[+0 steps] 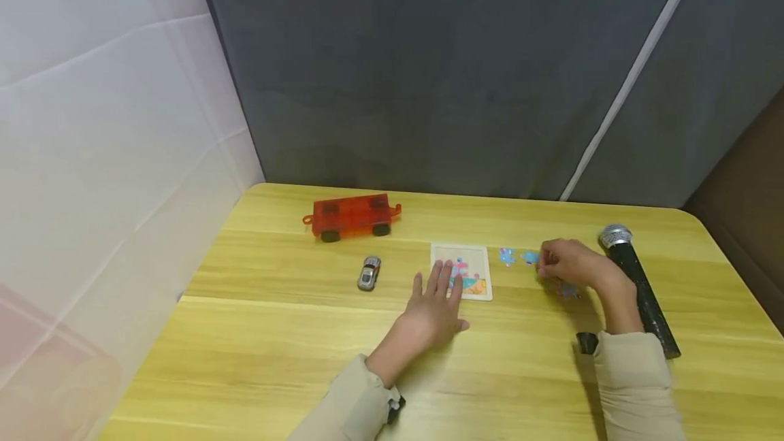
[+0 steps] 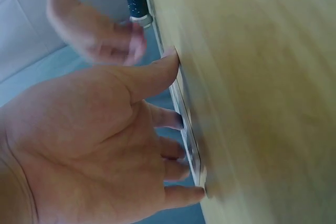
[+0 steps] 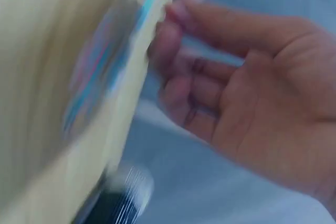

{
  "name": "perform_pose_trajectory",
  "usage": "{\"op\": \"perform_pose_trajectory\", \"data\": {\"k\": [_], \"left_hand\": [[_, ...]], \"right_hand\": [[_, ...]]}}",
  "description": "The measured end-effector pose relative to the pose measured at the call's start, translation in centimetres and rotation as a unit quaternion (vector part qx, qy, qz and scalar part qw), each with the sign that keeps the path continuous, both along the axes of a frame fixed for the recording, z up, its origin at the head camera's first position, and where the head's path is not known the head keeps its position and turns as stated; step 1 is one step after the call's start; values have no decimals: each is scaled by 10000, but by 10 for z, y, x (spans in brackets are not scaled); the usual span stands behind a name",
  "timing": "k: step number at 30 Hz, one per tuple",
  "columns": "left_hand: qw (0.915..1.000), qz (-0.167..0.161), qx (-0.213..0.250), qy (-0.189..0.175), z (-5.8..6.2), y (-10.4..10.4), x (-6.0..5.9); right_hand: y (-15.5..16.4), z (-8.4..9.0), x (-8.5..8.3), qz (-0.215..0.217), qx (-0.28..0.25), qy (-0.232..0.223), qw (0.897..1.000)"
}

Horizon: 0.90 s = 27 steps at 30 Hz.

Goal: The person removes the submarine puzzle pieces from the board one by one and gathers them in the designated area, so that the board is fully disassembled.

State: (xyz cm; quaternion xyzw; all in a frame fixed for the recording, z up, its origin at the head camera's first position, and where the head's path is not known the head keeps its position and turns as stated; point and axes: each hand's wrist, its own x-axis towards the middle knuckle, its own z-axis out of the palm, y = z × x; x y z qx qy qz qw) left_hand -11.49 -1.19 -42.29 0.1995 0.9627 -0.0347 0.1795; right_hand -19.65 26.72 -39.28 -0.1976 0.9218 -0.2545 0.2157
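Note:
A small square jigsaw tray [image 1: 461,251] with a pale rim lies mid-table, partly filled with colourful pieces. My left hand [image 1: 433,312] rests with spread fingers over its lower left part; the left wrist view shows the fingertips [image 2: 176,170] right at its edge. To the right of the tray lie two loose blue jigsaw pieces, one puzzle piece [image 1: 507,256] nearer the tray and another piece [image 1: 529,258] beside my right hand [image 1: 572,264]. That hand's fingers are curled, thumb close to index; I cannot tell whether they pinch anything. More pieces [image 1: 568,289] lie below it.
A black microphone [image 1: 643,291] with a silver head lies right of my right hand, partly behind the wrist. A translucent red toy wagon [image 1: 352,216] stands at the back left, with a small silver toy car [image 1: 369,273] in front. A dark partition [image 1: 429,87] rises behind the table.

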Motion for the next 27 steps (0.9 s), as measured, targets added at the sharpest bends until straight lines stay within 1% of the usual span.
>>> {"op": "perform_pose_trajectory", "data": {"k": [2,3,5,7,9,10,12,14,16,19,21,23,27], "left_hand": [[10000,18,-70,5,2,0,2],[9999,28,-101,27,-2,0,1],[9997,31,-241,71,-3,0,1],[9993,48,-360,49,-7,1,0],[9994,71,-332,-15,-15,1,-3],[9994,78,-330,-48,-15,1,-3],[9994,100,-306,-138,-15,1,-4],[9993,87,-345,-142,-13,2,-3],[9988,62,-479,-95,-6,2,-1],[9979,33,-640,13,4,3,3],[9979,34,-643,17,7,3,4],[9977,19,-673,31,8,4,5],[9969,-19,-779,46,8,4,5]], "right_hand": [[-27,1,-1,379,-335,159,9986],[-41,2,-2,550,-403,259,9973],[-69,1,-4,776,-380,392,9955],[-93,-1,-6,866,-226,509,9947],[-109,-6,-9,772,-76,592,9952],[-113,-9,-11,707,-64,609,9956],[-119,-13,-12,571,-108,627,9963],[-120,-17,-12,434,-150,630,9970],[-120,-19,-12,379,-196,686,9967],[-120,-22,-13,424,-264,855,9951],[-120,-23,-13,413,-347,882,9946],[-120,-24,-14,384,-476,814,9948],[-121,-25,-14,212,-706,575,9956]]}}
